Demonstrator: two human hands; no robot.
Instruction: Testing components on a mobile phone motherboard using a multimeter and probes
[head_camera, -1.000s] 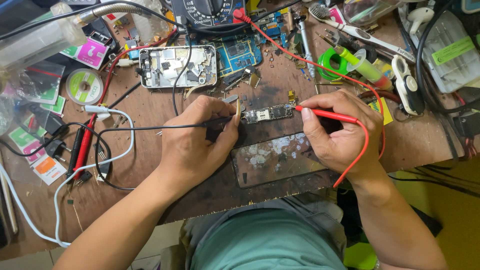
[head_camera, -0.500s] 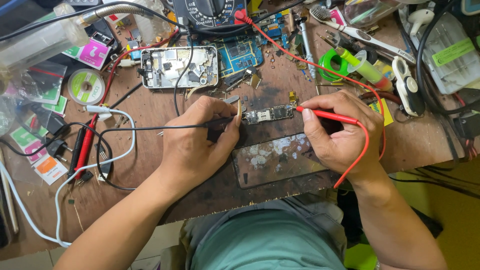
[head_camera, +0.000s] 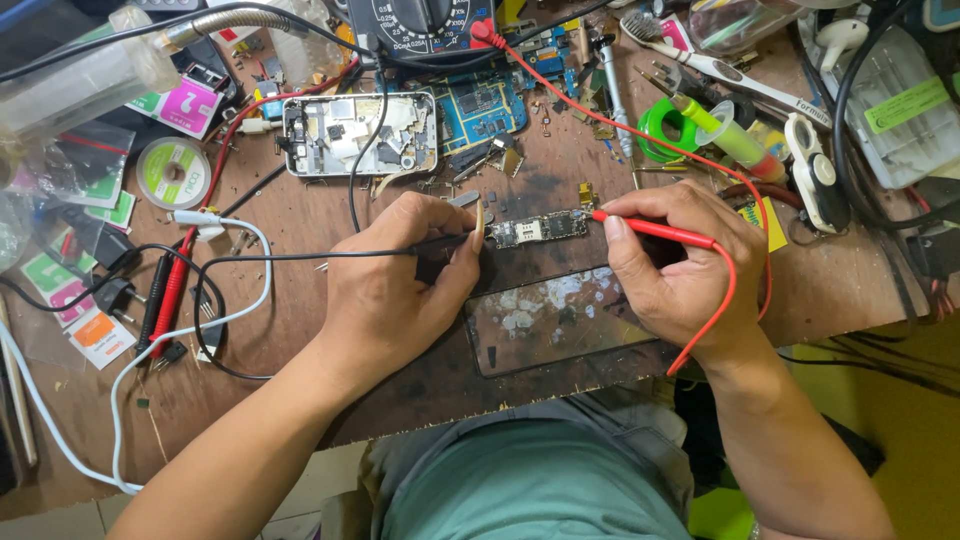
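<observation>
A small phone circuit board lies on the wooden bench between my hands. My left hand grips a black test probe whose tip touches the board's left end. My right hand holds a red test probe, its tip at the board's right end. The red lead runs up to a black analogue meter at the top edge. A glass phone screen panel lies flat just below the board.
An opened phone chassis and a blue circuit board sit behind the work. A solder reel, spare red and black probes, a white cable, green tape, a toothbrush and plastic boxes crowd the bench.
</observation>
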